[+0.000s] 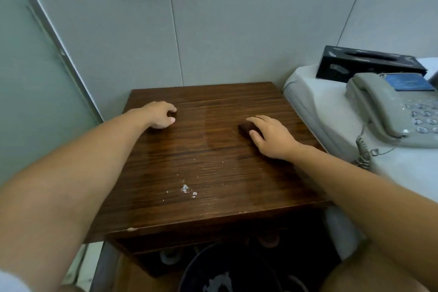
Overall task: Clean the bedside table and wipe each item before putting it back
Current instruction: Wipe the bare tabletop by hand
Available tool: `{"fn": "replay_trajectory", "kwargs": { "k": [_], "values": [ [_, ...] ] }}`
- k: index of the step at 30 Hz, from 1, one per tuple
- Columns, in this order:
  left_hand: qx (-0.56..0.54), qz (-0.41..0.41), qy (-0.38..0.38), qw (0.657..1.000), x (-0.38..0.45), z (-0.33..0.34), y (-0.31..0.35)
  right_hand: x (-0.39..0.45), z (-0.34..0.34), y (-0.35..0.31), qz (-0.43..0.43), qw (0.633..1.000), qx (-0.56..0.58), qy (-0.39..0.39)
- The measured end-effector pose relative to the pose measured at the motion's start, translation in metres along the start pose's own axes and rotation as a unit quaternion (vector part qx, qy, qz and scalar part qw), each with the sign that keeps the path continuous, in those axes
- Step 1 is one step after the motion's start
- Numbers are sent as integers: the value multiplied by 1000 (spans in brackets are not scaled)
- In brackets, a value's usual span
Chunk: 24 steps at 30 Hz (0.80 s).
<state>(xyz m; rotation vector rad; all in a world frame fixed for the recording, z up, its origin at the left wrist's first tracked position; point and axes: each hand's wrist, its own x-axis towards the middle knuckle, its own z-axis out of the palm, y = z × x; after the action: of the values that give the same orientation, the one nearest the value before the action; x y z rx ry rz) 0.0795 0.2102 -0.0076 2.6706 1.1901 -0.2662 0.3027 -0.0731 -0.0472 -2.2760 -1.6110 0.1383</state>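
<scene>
Dark brown wood-grain bedside desk has been emptied so it can get wiped: the grey corded telephone and black tissue box are parked on the white bed by the desk's right edge. Right hand lies on a small dark brown cloth, fingers loosely curved over it. Left hand is curled near the back left; can't tell if that grip holds anything. White crumbs sit near the front edge.

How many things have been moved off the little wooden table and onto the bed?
2. A black tissue box sits at the far end of the bed by the wall, and a grey telephone lies just in front of it. More may lie beyond the right edge of the picture.
</scene>
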Motion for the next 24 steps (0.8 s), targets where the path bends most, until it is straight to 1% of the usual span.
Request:
{"fn": "replay_trajectory", "kwargs": {
  "k": [2,4,7,10,13,15,17,19,21,23,24],
  "values": [
    [-5,-2,3,1000,0,3,-2,39,6,-14,1,1000,6,-12],
    [-5,-3,7,1000,2,6,-4,62,10,-28,-20,999,14,-27],
    [-6,-4,5,1000,4,9,-6,56,11,-44,-77,995,41,-46],
    [-5,1,2,1000,6,12,-6,0,11,-58,-166,982,53,-77],
    [-1,10,-1,1000,8,13,-6,-79,5,-70,-270,956,56,-106],
    [1,13,1,1000,8,13,-6,-109,1,-66,-302,943,49,-133],
    [0,15,4,1000,8,13,-5,-111,-5,-62,-308,938,45,-152],
    [-4,15,9,1000,6,14,-4,-87,-4,-53,-303,943,34,-130],
    [-9,15,11,1000,3,14,-6,-46,3,-36,-243,967,26,-71],
    [-8,18,12,1000,1,15,-7,-10,6,-25,-142,989,26,-27],
    [-4,21,12,1000,0,15,-7,-1,9,-25,-110,993,29,-14]
  ]
}}
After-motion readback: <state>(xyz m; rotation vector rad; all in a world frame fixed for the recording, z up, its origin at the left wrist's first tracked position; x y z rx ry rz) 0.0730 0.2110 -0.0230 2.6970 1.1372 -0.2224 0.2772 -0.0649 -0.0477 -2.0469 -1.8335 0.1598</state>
